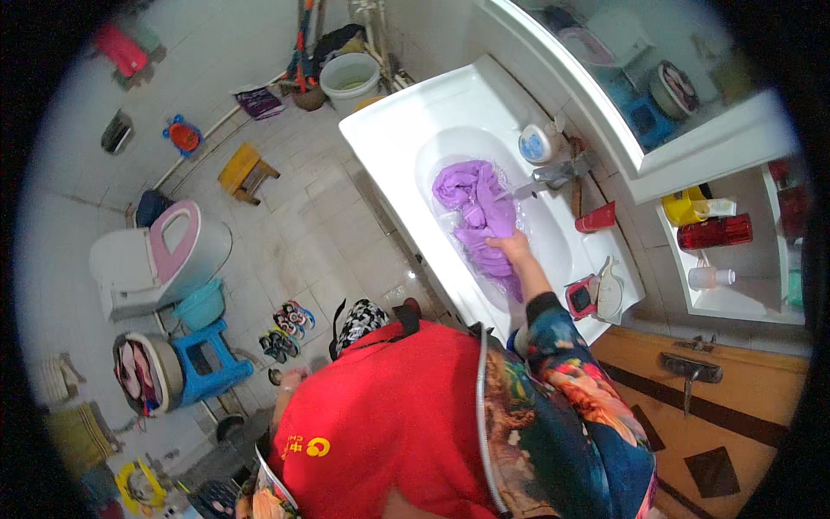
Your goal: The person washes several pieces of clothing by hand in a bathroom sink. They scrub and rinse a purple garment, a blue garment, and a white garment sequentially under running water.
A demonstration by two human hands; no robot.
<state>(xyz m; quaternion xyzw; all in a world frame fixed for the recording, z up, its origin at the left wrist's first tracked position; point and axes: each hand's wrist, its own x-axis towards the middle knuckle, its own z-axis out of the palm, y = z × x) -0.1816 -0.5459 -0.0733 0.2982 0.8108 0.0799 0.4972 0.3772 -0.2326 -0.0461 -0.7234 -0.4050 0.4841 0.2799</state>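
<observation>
My right hand [509, 248] grips a wet purple cloth [476, 194] bunched up in the white washbasin [395, 130]. The cloth lies partly in shallow water. A clear stream runs onto it from the metal faucet [559, 174]. My left hand [293, 378] is low at my left side, away from the basin and partly hidden by my red apron [389, 402]. Beside its fingers shows a small dark round thing [275, 376]; whether the hand holds it is unclear.
On the basin's ledge stand a white tub [537, 143], a red tube [595, 218] and a soap dish [608, 295]. Behind me to the left are a toilet [130, 266], a blue stool [217, 363], a yellow stool [246, 172] and children's sandals [295, 319]. A bucket [350, 74] stands beyond the basin.
</observation>
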